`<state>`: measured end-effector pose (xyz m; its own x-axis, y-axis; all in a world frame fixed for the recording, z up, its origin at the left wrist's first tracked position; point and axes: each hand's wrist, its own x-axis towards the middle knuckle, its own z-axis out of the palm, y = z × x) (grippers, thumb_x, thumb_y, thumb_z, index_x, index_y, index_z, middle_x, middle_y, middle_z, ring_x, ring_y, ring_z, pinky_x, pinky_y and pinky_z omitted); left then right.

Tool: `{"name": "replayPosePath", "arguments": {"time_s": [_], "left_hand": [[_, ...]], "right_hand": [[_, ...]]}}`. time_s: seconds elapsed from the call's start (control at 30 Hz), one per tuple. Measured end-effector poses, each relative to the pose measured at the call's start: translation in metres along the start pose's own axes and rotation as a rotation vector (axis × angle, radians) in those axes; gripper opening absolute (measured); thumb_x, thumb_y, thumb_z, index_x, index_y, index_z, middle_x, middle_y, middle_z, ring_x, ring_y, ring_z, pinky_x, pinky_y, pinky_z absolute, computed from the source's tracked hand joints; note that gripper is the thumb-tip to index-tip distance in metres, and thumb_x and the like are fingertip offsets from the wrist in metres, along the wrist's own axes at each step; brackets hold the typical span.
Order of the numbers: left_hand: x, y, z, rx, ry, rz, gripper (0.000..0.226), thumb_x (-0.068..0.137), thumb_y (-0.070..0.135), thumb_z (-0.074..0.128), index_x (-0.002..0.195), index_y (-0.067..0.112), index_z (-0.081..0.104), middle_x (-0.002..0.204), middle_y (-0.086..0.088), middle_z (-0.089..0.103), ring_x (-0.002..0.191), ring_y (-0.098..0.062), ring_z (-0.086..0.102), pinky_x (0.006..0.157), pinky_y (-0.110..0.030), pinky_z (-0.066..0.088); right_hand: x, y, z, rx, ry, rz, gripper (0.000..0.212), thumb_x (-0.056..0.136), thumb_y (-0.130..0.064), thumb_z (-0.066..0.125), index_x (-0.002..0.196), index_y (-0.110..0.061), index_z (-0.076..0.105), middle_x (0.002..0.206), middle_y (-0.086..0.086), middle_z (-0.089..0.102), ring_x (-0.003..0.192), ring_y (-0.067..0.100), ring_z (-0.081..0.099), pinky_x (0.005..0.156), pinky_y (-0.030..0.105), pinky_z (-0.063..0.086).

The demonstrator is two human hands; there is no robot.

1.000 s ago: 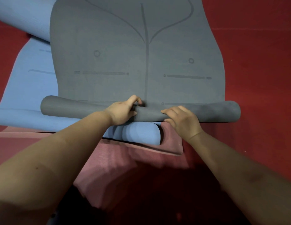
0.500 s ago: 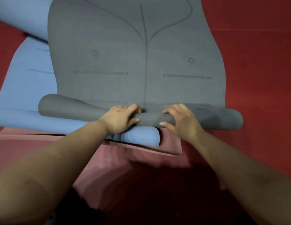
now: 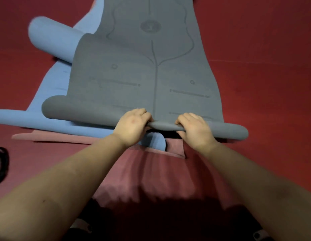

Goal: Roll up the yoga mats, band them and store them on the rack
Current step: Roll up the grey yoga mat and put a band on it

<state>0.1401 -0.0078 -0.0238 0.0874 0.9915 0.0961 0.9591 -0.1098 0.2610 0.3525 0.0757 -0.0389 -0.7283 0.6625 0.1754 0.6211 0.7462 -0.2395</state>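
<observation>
A grey yoga mat [image 3: 144,70] with printed alignment lines lies stretched away from me on the red floor. Its near end is curled into a thin roll [image 3: 81,110] running left to right. My left hand [image 3: 132,127] and my right hand [image 3: 194,129] both grip the middle of that roll, fingers curled over its top, a short gap between them. Under the grey mat lies a blue mat [image 3: 52,84], its near edge rolled up [image 3: 47,122] and its far end in a thick roll [image 3: 52,42]. A pink mat [image 3: 151,171] lies flat nearest me.
The red floor [image 3: 264,75] spreads to the right and far left. A black coiled strap or band [image 3: 1,162] lies at the left edge. Dark shapes with white patches, likely my feet or legs, sit at the bottom edge.
The view has tipped up, showing more of the grey mat and the blue roll. Both hands have closed more firmly round the grey roll, which has turned slightly further up the mat.
</observation>
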Motion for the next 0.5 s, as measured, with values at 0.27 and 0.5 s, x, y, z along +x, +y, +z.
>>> {"name": "replayPosePath", "arguments": {"time_s": [0.27, 0.5], "left_hand": [[-0.072, 0.026, 0.048, -0.024, -0.025, -0.196, 0.019, 0.062, 0.012, 0.077, 0.077, 0.015, 0.067, 0.068, -0.004, 0.057, 0.062, -0.027, 0.058, 0.057, -0.03, 0.043], [-0.082, 0.011, 0.103, -0.076, -0.155, -0.223, 0.028, 0.07, 0.037, 0.06, 0.08, 0.015, 0.075, 0.071, -0.001, 0.068, 0.061, -0.021, 0.066, 0.053, -0.021, 0.051]], "right_hand": [[-0.059, -0.024, 0.035, -0.102, -0.034, -0.054, 0.019, 0.061, -0.018, 0.071, 0.073, -0.014, 0.057, 0.07, 0.005, 0.051, 0.065, 0.029, 0.052, 0.063, 0.035, 0.03], [-0.073, -0.015, 0.09, 0.009, -0.153, 0.007, 0.023, 0.056, -0.015, 0.083, 0.071, -0.014, 0.066, 0.064, 0.002, 0.057, 0.06, 0.027, 0.058, 0.059, 0.032, 0.039]]}}
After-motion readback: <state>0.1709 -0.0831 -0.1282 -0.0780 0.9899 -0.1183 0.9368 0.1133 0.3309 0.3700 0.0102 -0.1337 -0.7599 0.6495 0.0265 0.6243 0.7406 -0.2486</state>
